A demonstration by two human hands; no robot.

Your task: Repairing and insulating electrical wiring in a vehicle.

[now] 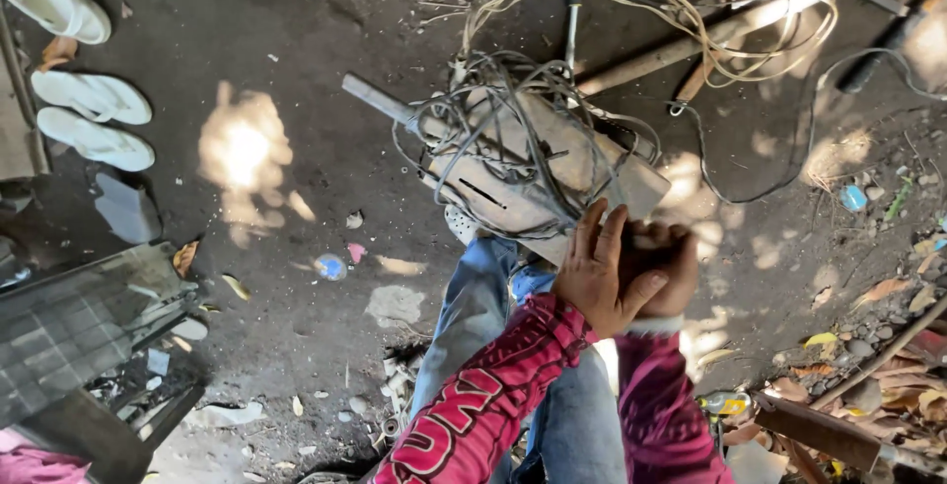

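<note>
Left hand (600, 272) lies open over the fisted right hand (663, 269), whose contents I cannot tell; keep both steady just below the wire-wrapped board (538, 173).

pink printed sleeves (513, 385), blue jeans (473, 316)

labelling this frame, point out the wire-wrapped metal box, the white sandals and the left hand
wire-wrapped metal box (513, 183), head view, its flat top
white sandals (94, 119), head view, between the pair
left hand (597, 272), head view, its back
</note>
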